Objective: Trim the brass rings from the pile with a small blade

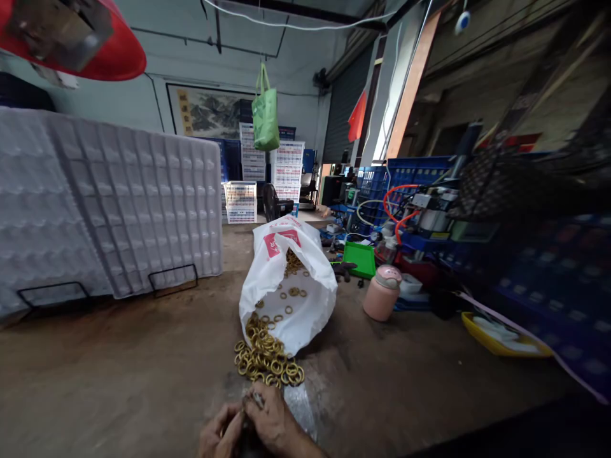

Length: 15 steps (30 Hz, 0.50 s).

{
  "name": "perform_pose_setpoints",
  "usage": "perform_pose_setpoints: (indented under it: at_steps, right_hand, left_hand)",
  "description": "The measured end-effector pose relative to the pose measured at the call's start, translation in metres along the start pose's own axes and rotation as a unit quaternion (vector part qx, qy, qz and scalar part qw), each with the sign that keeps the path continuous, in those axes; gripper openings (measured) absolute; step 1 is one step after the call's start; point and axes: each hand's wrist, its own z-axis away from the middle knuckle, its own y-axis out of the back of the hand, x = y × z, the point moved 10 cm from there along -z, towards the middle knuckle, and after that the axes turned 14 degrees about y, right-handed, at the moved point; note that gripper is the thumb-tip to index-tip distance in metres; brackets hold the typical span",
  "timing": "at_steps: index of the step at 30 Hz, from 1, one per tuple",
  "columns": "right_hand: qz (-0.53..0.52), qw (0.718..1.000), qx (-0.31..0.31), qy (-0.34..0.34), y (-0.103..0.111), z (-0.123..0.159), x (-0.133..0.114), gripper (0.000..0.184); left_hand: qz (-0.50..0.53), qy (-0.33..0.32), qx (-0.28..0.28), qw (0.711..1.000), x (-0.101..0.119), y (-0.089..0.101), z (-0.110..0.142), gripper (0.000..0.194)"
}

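Observation:
Low in the view, my left hand (221, 434) and my right hand (273, 416) meet with bent, closed fingers. A small shiny metal piece (258, 399) shows at the fingertips of my right hand; its kind is unclear. What my left fingers pinch is hidden, in a dark gap between the hands. Just beyond them lies a heap of brass-coloured rings (267, 356). The rings spill from the mouth of a white plastic sack (310, 312) with red print, which lies on its side. More rings are scattered inside it.
Stacked white moulded trays (143, 203) stand on the left of the brown table (143, 375), by black wire stands. To the right are a pink jar (382, 294), a green tray (360, 259) and a yellow dish (506, 340). A red lamp shade (119, 51) hangs upper left.

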Motion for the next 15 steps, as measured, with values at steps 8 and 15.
perform_pose_setpoints:
  at_steps: [8, 15]
  right_hand:
    - [-0.069, 0.997, 0.032, -0.013, 0.016, 0.005, 0.003, 0.016]
    - [-0.072, 0.997, 0.017, -0.014, 0.020, 0.010, -0.003, 0.021]
  left_hand:
    - [0.009, 0.091, -0.078, 0.993, 0.006, -0.025, 0.022, 0.030]
    - [0.064, 0.104, -0.110, 0.986, -0.001, -0.031, 0.026, 0.027]
